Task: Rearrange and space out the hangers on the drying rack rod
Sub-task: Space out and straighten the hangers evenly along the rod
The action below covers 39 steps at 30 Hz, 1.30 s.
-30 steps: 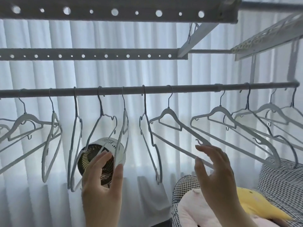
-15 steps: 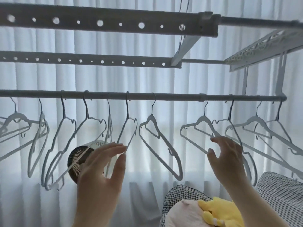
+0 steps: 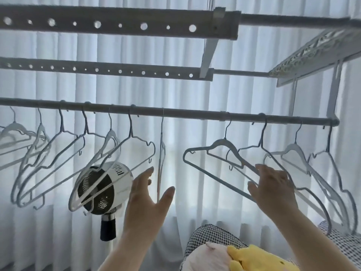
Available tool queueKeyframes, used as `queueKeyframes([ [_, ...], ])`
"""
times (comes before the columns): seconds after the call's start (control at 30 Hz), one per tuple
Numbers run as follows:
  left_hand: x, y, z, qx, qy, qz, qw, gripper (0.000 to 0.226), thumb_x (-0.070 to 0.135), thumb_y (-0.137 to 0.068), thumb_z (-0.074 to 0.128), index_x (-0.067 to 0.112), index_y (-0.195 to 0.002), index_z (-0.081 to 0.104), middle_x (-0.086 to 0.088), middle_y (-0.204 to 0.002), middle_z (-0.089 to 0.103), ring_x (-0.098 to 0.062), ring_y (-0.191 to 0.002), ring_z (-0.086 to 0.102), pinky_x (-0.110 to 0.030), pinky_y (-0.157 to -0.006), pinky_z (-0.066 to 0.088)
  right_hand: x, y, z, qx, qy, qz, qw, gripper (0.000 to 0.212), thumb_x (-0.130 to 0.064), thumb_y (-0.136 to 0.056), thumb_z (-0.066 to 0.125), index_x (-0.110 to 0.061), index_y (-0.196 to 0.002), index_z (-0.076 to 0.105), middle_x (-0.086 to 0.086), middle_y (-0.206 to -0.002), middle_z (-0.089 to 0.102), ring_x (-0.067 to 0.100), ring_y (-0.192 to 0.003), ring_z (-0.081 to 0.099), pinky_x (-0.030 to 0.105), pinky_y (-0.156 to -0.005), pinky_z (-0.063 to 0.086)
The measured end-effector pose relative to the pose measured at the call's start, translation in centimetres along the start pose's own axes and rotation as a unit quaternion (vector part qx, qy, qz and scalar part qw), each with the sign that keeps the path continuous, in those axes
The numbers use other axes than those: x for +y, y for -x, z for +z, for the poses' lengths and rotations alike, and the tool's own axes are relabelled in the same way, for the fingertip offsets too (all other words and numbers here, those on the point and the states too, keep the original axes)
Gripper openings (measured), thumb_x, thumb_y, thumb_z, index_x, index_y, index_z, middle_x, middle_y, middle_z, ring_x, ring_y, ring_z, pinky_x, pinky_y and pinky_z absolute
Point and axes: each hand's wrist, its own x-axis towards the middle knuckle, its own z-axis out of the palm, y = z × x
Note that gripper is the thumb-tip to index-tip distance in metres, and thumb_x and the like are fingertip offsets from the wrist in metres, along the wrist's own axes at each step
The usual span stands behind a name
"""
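Left grip [image 3: 145,204] is released: I see the fingers straight, the thumb spread wide, and nothing held. It is raised just beside a hanger turned edge-on [image 3: 161,151], whose lower end shows in the gap between thumb and fingers; I cannot tell whether they touch. Right grip [image 3: 273,190] is also released, its fingers [image 3: 261,169] spread and lying against the sloping lower bar of a pale hanger [image 3: 224,142], with the thumb below that bar. I see no clench around it.

All the hangers hang by their hooks from the drying rack rod [image 3: 185,114], which runs across the view. On my left a crowded group of hangers [image 3: 86,129] hangs turned at angles and overlapping. A clear gap on the rod separates the edge-on hanger from the pale one. Right of the pale hanger, three more hangers [image 3: 293,147] overlap one another toward the rod's end.

Behind the left group stands a round white fan [image 3: 117,171]. Two perforated bars [image 3: 117,24] run above the rod, in front of a white curtain [image 3: 175,90]. Below the right grip lie a checked cushion [image 3: 207,233], a yellow plush toy [image 3: 259,259] and a pink one [image 3: 207,259].
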Motion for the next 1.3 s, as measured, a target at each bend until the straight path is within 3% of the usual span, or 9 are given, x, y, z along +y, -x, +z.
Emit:
queueKeyframes([
  [0.13, -0.4, -0.5, 0.9, -0.021, -0.027, -0.008, 0.999, 0.055, 0.014, -0.085, 0.059, 0.016, -0.135, 0.037, 0.001, -0.132, 0.047, -0.011, -0.1, 0.049, -0.027, -0.089, 0.039, 0.7, -1.2, 0.5, -0.05, -0.001, 0.032, 0.998, 0.039, -0.017, -0.093, 0.04, -0.013, -0.132, 0.039, 0.006, -0.128, 0.058, 0.027, -0.121, 0.048, 0.032, -0.093, 0.038],
  [0.23, -0.5, -0.8, 1.2, -0.042, -0.055, 0.003, 0.998, 0.053, 0.015, -0.088, 0.054, 0.017, -0.137, 0.034, 0.007, -0.127, 0.047, -0.009, -0.09, 0.052, -0.026, -0.081, 0.041, 1.1, -1.3, 1.3, -0.071, -0.022, 0.036, 0.997, 0.017, -0.013, -0.092, 0.038, -0.012, -0.1, 0.053, 0.01, -0.105, 0.068, 0.029, -0.099, 0.06, 0.028, -0.071, 0.04],
  [0.33, -0.7, -1.2, 1.3, -0.057, -0.085, -0.01, 0.995, 0.053, 0.017, -0.091, 0.049, 0.018, -0.14, 0.029, 0.007, -0.134, 0.043, -0.008, -0.085, 0.051, -0.021, -0.078, 0.034, 1.1, -1.2, 1.9, -0.045, -0.066, 0.026, 0.996, 0.017, -0.014, -0.094, 0.036, -0.013, -0.081, 0.047, 0.012, -0.094, 0.071, 0.031, -0.091, 0.062, 0.028, -0.068, 0.04],
  [0.47, -0.5, -1.4, 1.3, -0.068, -0.098, -0.014, 0.993, 0.052, 0.016, -0.092, 0.047, 0.019, -0.14, 0.029, 0.008, -0.135, 0.042, -0.005, -0.084, 0.049, -0.019, -0.079, 0.032, 0.7, -1.0, 1.7, -0.007, -0.095, 0.017, 0.995, 0.021, -0.011, -0.095, 0.034, -0.011, -0.077, 0.045, 0.014, -0.091, 0.07, 0.032, -0.088, 0.062, 0.026, -0.065, 0.036],
  [0.57, -0.4, -1.5, 1.3, -0.071, -0.098, -0.004, 0.993, 0.052, 0.017, -0.091, 0.048, 0.02, -0.14, 0.029, 0.008, -0.134, 0.042, 0.009, -0.076, 0.047, -0.017, -0.078, 0.03, 0.1, -0.5, 1.3, 0.004, -0.104, 0.004, 0.995, 0.026, -0.011, -0.095, 0.033, -0.014, -0.07, 0.043, 0.014, -0.089, 0.07, 0.032, -0.086, 0.062, 0.027, -0.064, 0.037],
  [0.63, -0.5, -1.6, 1.3, -0.078, -0.095, 0.002, 0.992, 0.052, 0.018, -0.091, 0.049, 0.019, -0.139, 0.03, 0.008, -0.134, 0.042, 0.015, -0.072, 0.043, -0.017, -0.077, 0.03, -0.4, -0.3, 1.3, -0.003, -0.105, -0.003, 0.994, 0.023, -0.012, -0.095, 0.034, -0.012, -0.074, 0.045, 0.014, -0.089, 0.071, 0.032, -0.086, 0.062, 0.026, -0.064, 0.037],
  [0.93, -1.1, -1.7, 0.2, -0.084, -0.065, -0.016, 0.994, 0.052, 0.02, -0.089, 0.051, 0.017, -0.138, 0.034, 0.009, -0.133, 0.046, 0.014, -0.072, 0.045, -0.022, -0.078, 0.034, -3.4, -0.6, 1.9, -0.051, -0.075, 0.006, 0.996, 0.02, -0.011, -0.095, 0.032, -0.011, -0.087, 0.05, 0.013, -0.1, 0.069, 0.029, -0.095, 0.062, 0.025, -0.067, 0.036],
  [1.1, -1.3, -1.7, -0.7, -0.09, -0.062, -0.025, 0.994, 0.052, 0.022, -0.09, 0.05, 0.02, -0.139, 0.033, 0.015, -0.124, 0.047, 0.012, -0.074, 0.047, -0.022, -0.078, 0.035, -6.1, -0.4, 2.2, -0.074, -0.033, -0.012, 0.997, 0.026, -0.004, -0.093, 0.033, -0.006, -0.105, 0.055, 0.011, -0.108, 0.066, 0.027, -0.1, 0.06, 0.024, -0.069, 0.034],
  [1.3, -1.8, -1.7, -1.4, -0.099, -0.053, -0.032, 0.993, 0.049, 0.021, -0.09, 0.051, 0.021, -0.136, 0.035, 0.011, -0.112, 0.048, 0.01, -0.073, 0.048, -0.02, -0.072, 0.036, -9.3, -0.1, 2.7, -0.092, -0.023, -0.041, 0.995, 0.026, -0.006, -0.093, 0.034, -0.006, -0.107, 0.055, 0.011, -0.111, 0.065, 0.028, -0.103, 0.059, 0.026, -0.073, 0.038],
])
